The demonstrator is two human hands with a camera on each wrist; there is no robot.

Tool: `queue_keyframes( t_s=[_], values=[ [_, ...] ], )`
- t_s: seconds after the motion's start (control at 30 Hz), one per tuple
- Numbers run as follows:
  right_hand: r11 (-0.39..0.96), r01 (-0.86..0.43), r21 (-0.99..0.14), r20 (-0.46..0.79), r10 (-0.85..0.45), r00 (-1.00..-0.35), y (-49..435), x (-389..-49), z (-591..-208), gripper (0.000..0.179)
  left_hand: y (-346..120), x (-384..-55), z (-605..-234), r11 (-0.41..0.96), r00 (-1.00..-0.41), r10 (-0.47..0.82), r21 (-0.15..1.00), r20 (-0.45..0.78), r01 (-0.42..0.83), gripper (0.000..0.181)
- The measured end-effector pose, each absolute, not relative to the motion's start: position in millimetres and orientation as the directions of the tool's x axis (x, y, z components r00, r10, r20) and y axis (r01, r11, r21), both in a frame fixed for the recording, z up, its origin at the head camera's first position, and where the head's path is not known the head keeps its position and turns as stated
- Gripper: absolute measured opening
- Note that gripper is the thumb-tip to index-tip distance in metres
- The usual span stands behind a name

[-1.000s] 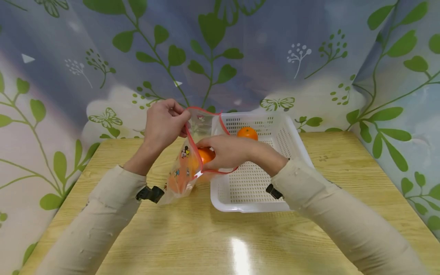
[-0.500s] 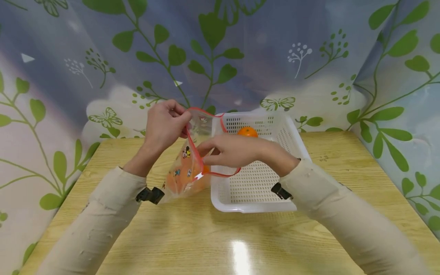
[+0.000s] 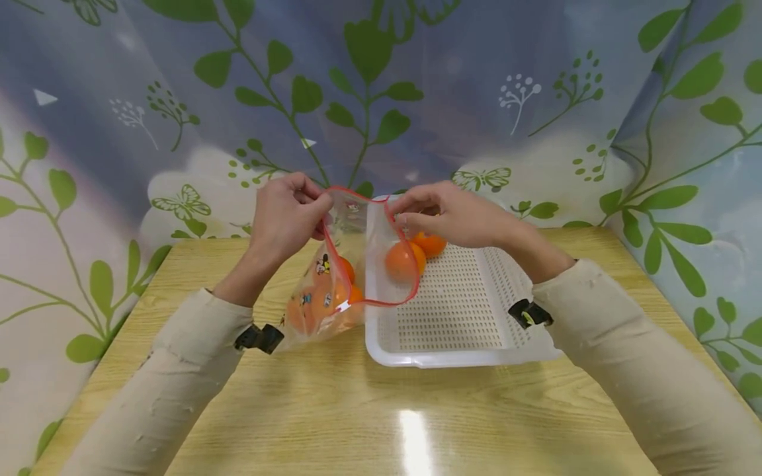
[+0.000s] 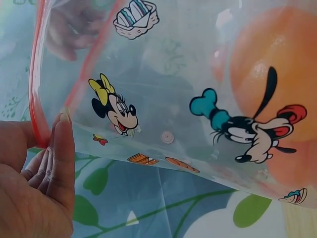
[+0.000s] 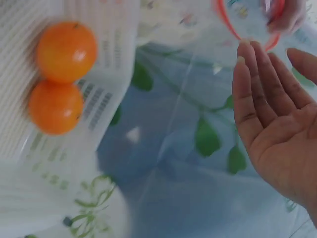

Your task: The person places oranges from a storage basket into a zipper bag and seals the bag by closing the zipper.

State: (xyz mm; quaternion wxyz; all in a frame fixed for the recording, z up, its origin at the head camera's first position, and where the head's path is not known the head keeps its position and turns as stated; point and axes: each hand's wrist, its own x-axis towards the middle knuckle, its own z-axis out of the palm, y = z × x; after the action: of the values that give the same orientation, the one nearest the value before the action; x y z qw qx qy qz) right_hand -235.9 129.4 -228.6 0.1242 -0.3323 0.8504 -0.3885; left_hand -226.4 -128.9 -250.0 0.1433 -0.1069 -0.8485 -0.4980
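In the head view, my left hand [image 3: 288, 211] pinches the red-edged mouth of a clear zip bag [image 3: 322, 264] printed with cartoon figures. Several oranges [image 3: 305, 312] show through its film. The left wrist view has the thumb and fingers [image 4: 62, 148] gripping that red edge. My right hand [image 3: 461, 215] is at the far right side of the bag's mouth, its fingertips right by the edge. Seen from the right wrist, its palm [image 5: 282, 119] holds nothing and the fingers are nearly straight. Two oranges [image 5: 67, 52] lie touching in the white basket.
The white perforated basket [image 3: 446, 359] stands right of the bag, and the bag's mouth overlaps its left rim. Both are on a wood-grain table [image 3: 297, 410]. A leaf-patterned cloth [image 3: 452, 99] hangs behind the table.
My right hand has let go of an orange inside the bag, come out and moved right and back to the mouth's far edge. A second orange in the basket now shows. My left hand stays put.
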Motion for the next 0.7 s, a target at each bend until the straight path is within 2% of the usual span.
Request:
queue_keyframes(
  t_s=[0.13,0.23,0.53,0.7],
  values=[
    [0.515,-0.412,-0.752,0.081,-0.548,-0.833,141,-254,-237,0.025,-130,-226,-252,0.470,-0.938,0.041,0.821,0.345,0.323,0.011],
    [0.553,-0.378,-0.743,0.080,-0.487,-0.870,148,-268,-247,0.025,-131,-226,-253,0.462,-0.937,0.043,0.825,0.347,0.326,0.011],
    [0.737,-0.379,-0.560,-0.012,-0.465,-0.885,157,-306,-293,0.033,-127,-233,-249,0.444,-0.939,0.020,0.838,0.344,0.317,0.010],
    [0.783,-0.327,-0.529,-0.099,-0.439,-0.893,159,-316,-310,0.039,-126,-240,-246,0.421,-0.938,-0.007,0.852,0.345,0.310,0.009]
  ],
)
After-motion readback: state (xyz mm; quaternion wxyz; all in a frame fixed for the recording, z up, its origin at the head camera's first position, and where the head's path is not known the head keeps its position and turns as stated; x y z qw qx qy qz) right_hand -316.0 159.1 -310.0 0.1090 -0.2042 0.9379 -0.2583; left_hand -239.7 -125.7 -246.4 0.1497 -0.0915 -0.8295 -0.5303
